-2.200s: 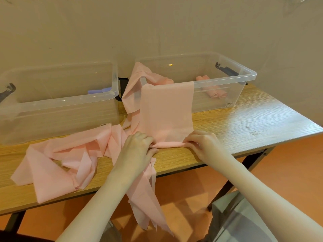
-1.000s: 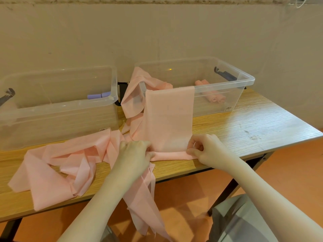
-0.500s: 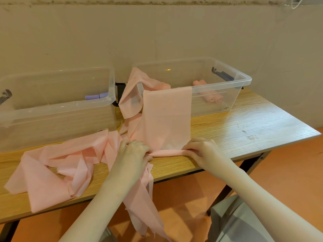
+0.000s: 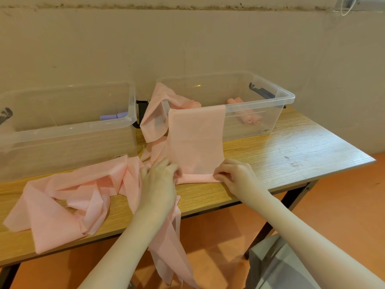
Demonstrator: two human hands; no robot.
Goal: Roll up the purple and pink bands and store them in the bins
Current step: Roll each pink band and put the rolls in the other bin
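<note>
Pink, limp band (image 4: 195, 142) will slump and unroll easily, so with your left hand (image 4: 159, 180) and right hand (image 4: 235, 174) pinching its rolled edge, grip near both ends.

1. The person's left forearm (image 4: 125, 243) and right forearm (image 4: 302, 232) are showing bare, with no sleeve reaching into view.
2. The left hand (image 4: 159, 180) and right hand (image 4: 237, 175) are wearing no gloves.
3. Grey clothing (image 4: 277, 265) is showing at lower right.
</note>
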